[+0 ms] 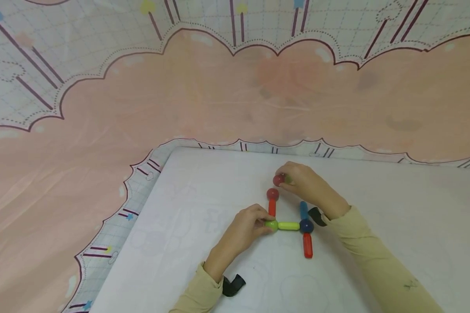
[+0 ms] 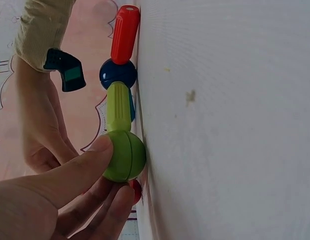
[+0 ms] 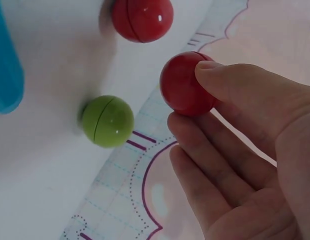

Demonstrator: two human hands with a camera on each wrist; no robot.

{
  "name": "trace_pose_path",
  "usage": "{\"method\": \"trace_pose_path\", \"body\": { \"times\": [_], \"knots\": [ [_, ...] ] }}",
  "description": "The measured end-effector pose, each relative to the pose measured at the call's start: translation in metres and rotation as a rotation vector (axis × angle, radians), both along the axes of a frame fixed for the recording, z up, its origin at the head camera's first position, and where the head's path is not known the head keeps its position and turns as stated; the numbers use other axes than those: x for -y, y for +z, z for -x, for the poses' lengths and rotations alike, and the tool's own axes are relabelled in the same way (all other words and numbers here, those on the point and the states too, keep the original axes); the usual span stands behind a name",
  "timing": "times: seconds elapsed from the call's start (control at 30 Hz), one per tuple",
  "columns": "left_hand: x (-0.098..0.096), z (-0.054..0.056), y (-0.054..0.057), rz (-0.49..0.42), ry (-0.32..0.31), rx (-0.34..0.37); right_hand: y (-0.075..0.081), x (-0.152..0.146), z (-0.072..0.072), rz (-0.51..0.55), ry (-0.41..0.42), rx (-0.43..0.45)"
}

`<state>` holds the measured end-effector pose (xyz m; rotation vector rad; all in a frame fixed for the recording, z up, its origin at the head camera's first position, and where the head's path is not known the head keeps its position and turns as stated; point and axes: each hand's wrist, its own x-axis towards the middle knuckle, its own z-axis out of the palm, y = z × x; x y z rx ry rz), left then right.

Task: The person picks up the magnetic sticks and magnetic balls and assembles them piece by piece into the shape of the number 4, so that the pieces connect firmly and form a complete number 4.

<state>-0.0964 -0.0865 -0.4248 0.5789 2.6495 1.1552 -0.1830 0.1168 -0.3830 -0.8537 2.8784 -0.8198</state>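
Observation:
My left hand (image 1: 246, 226) pinches a green ball (image 2: 126, 156) between thumb and fingers. From that ball a yellow-green stick (image 1: 288, 226) runs to a dark blue ball (image 1: 306, 225), which also joins a blue stick (image 1: 303, 210) and a red stick (image 1: 307, 246). Another red stick (image 1: 272, 207) leads from the green ball to a red ball (image 1: 272, 194). My right hand (image 1: 303, 182) holds a second red ball (image 3: 187, 84) by thumb and fingertips, raised off the board and apart from the joined pieces. Near it in the right wrist view lies a loose green ball (image 3: 108, 121).
A white board (image 1: 203, 174) lies under the pieces. Around its far and left edges spreads a peach cloth (image 1: 235, 108) with printed scalloped borders. Black straps (image 1: 233, 285) stick out at both wrists, the right one (image 1: 317, 216) close to the blue stick.

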Motion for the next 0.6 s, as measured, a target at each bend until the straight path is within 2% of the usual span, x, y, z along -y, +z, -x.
{"method": "trace_pose_path", "body": {
  "times": [0.43, 0.6],
  "knots": [
    [-0.002, 0.000, 0.001, 0.014, 0.007, 0.011, -0.006, -0.019, -0.010, 0.013, 0.000, -0.040],
    [-0.002, 0.001, -0.001, 0.015, 0.010, 0.013, -0.009, -0.024, -0.014, 0.015, -0.025, -0.007]
  ]
}}
